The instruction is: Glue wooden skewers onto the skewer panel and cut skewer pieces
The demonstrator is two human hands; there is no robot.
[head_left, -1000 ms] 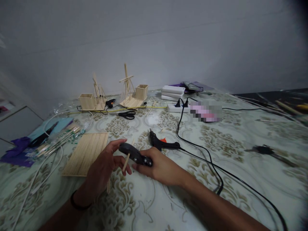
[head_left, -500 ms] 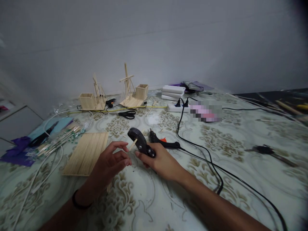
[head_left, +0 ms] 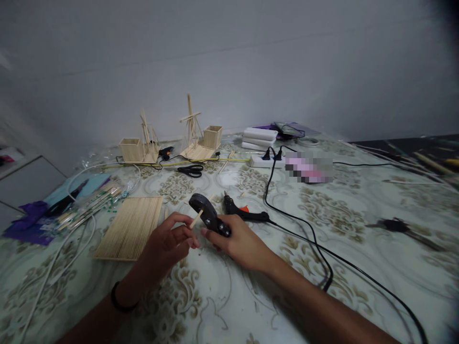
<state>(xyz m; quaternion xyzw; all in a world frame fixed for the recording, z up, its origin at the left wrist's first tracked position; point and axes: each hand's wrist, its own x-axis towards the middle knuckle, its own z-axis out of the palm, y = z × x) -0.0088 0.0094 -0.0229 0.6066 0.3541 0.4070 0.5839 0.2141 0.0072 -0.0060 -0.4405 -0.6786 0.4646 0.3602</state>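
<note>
Black plier-like cutters (head_left: 207,211) sit gripped in your right hand (head_left: 239,241), a wooden stick (head_left: 195,220) at their mouth, above the worktop (head_left: 251,306). Your left hand (head_left: 172,241) curls at its near end, presumably to steady it; whether it pinches, I can't tell.

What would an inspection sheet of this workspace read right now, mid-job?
Surface: pale tablecloth, floral pattern.
Job's things: thin wooden stick at the head of a black hand tool; stick panel lying flat at left; glue gun lying beyond the tool.
Clutter: black scissors, packaged sticks.
Hands: right hand holds the tool; left hand at the stick's near end, grip unclear.
Cables: black cable runs from the power strip across the tablecloth.
Surroundings: grey wall behind.
</note>
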